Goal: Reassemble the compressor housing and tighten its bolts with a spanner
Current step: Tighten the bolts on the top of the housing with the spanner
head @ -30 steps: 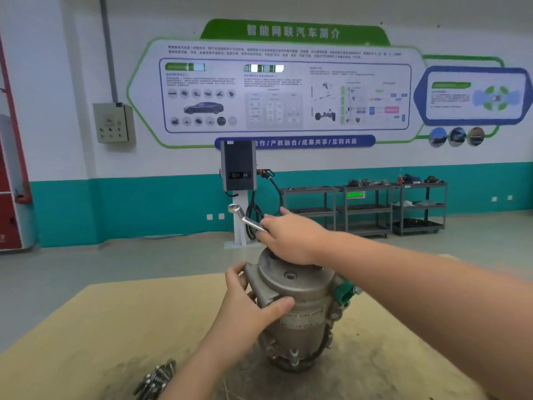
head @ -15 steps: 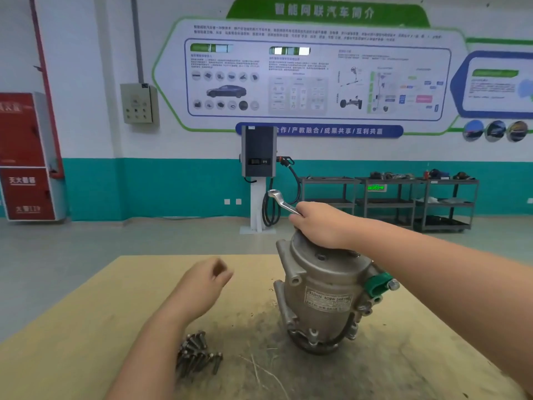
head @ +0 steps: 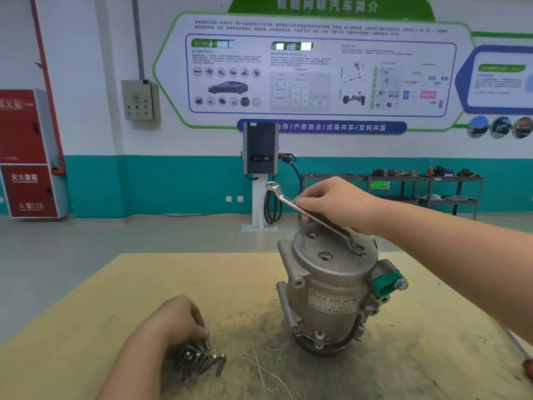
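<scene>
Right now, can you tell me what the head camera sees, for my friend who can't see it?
A person's right hand holds a spanner with its ring end on a bolt atop a grey compressor standing on a tan table. Their left hand reaches into a pile of loose bolts beside it.

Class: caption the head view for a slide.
Right hand holds spanner on compressor; left hand reaches bolts.

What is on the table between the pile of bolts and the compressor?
In the head view, only bare, grime-stained table separates the bolts from the compressor.
</scene>
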